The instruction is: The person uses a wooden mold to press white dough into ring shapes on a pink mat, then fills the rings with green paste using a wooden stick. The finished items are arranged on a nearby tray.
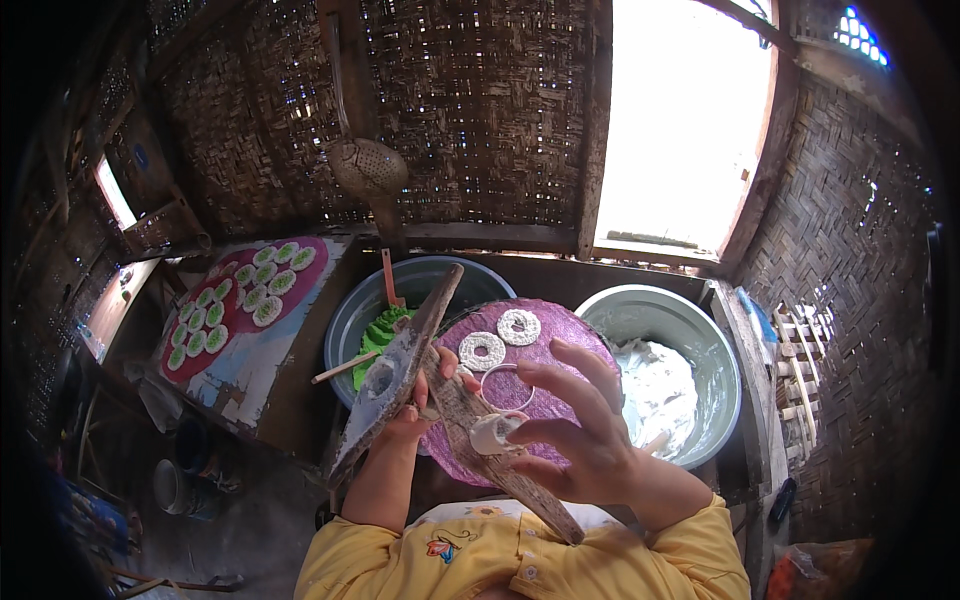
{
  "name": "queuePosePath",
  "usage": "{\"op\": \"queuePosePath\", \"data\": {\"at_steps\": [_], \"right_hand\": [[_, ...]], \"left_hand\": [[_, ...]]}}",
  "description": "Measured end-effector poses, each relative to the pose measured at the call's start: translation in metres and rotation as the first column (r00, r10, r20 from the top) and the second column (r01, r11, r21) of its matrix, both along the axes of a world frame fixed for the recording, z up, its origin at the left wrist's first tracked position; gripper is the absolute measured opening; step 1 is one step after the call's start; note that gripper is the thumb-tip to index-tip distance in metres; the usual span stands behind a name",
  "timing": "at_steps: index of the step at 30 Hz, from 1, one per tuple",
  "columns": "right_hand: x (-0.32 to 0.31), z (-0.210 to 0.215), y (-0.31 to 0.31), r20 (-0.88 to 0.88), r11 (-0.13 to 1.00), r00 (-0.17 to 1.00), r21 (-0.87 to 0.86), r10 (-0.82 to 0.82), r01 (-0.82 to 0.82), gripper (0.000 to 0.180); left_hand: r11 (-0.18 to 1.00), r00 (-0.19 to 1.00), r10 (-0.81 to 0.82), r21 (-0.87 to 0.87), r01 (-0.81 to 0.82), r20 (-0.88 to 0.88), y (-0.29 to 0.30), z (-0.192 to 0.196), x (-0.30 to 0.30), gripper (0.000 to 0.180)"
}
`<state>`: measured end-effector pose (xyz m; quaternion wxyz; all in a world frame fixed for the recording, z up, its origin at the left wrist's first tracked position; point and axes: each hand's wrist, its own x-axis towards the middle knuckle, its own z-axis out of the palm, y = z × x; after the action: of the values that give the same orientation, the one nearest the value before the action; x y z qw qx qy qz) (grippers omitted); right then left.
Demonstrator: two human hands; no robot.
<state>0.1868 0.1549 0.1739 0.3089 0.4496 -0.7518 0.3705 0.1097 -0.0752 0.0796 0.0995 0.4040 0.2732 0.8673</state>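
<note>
My left hand grips a wooden hand press made of two long boards spread apart in a V. A pale plate with a hole lies on the press's left board. Its right board carries a short white cup. My right hand hovers by this cup with fingers apart, the fingertips close to its rim; whether they touch it is unclear. Beneath is a round purple mat with two white lacy dough rings and a thin white hoop.
A basin with green dough and a stick stands left of the mat. To the right is a tub of white dough. Green-and-white dough rounds lie on a pink mat at left. A skimmer hangs behind.
</note>
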Motion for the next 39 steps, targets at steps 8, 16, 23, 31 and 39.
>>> {"op": "queuePosePath", "data": {"at_steps": [8,16,23,31,39], "right_hand": [[0.0052,0.0005,0.0013,-0.096,0.989,0.992,0.117,-0.082,0.093,0.037],[0.0062,0.0025,0.0041,-0.053,0.997,0.998,0.062,-0.035,0.038,0.032],[0.006,0.0035,0.0041,-0.056,0.994,0.997,0.096,-0.049,0.055,0.036],[0.007,0.002,0.0047,-0.074,0.991,0.996,0.12,-0.045,0.054,0.034],[0.0064,0.0041,0.0072,-0.059,0.998,0.998,0.055,-0.03,0.033,0.028]], "left_hand": [[0.999,0.999,0.038,-0.009,-0.038,-0.027,0.002,0.0054,0.0022,0.027],[0.999,0.999,0.04,-0.015,-0.041,-0.023,0.0007,0.0017,0.0012,0.027],[1.0,1.0,0.0,-0.003,0.0,-0.024,0.0014,0.003,0.0013,0.028],[0.998,0.998,0.058,0.002,-0.058,-0.028,0.0028,0.0061,0.004,0.029],[1.0,0.998,-0.016,0.0,0.016,-0.055,-0.0013,-0.0018,-0.0019,0.027]]}}
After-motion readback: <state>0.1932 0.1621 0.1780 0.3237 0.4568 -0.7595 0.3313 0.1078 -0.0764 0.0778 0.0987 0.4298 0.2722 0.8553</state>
